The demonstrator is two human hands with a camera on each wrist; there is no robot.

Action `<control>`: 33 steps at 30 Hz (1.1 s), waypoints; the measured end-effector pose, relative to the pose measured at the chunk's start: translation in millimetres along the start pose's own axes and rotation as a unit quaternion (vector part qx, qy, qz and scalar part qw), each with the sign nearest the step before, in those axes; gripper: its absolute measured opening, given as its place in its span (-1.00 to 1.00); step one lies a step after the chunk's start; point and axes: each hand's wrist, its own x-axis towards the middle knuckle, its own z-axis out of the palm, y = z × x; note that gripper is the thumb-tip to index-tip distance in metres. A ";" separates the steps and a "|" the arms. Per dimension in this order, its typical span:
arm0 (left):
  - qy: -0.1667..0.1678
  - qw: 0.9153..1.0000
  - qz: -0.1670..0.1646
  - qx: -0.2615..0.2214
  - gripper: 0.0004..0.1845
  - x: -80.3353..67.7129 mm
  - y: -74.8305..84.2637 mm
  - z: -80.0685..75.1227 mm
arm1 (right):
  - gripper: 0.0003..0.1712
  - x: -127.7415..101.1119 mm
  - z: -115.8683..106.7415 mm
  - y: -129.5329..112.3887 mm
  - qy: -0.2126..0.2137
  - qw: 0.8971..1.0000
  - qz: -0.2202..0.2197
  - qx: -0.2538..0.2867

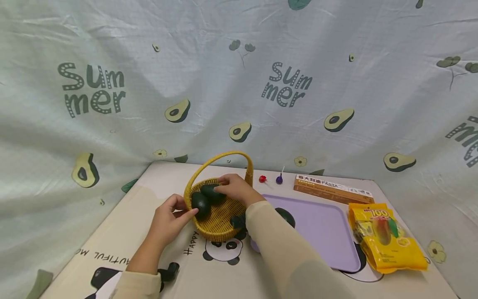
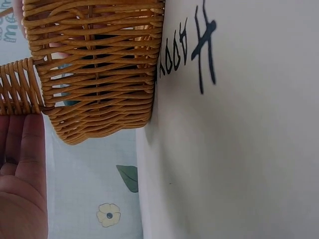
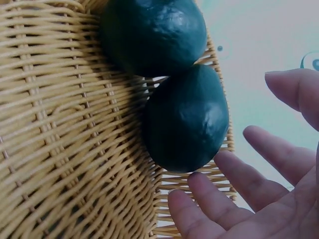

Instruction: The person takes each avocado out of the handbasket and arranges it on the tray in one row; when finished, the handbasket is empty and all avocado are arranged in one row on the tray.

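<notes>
Avocados sit in the basket; the right hand hovers open above them, the left hand pinches one; next, lifting it out needs a firmer grip.

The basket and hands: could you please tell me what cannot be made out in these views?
- Head view: right hand covers part of one avocado in the basket.
- Head view: sleeve hides most of the dark fruit on the purple tray.
- Left wrist view: left hand cut off by the edge.

Panda-print table, wicker basket, purple tray, pasta box, yellow candy bag, two lollipops
</notes>
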 end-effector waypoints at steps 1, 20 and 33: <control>0.001 1.000 -0.001 -0.001 -0.67 -0.2 0.2 0.6 | -0.44 0.4 -0.4 0.5 -0.001 1.000 0.002 -0.001; 0.002 1.000 0.005 -0.006 -0.65 1.1 -2.3 2.3 | -0.51 14.2 10.5 4.4 -0.023 0.999 0.010 -0.032; 0.001 1.000 0.005 0.000 -0.67 0.4 -1.0 1.5 | -0.35 20.2 16.7 9.0 -0.020 0.996 0.048 -0.077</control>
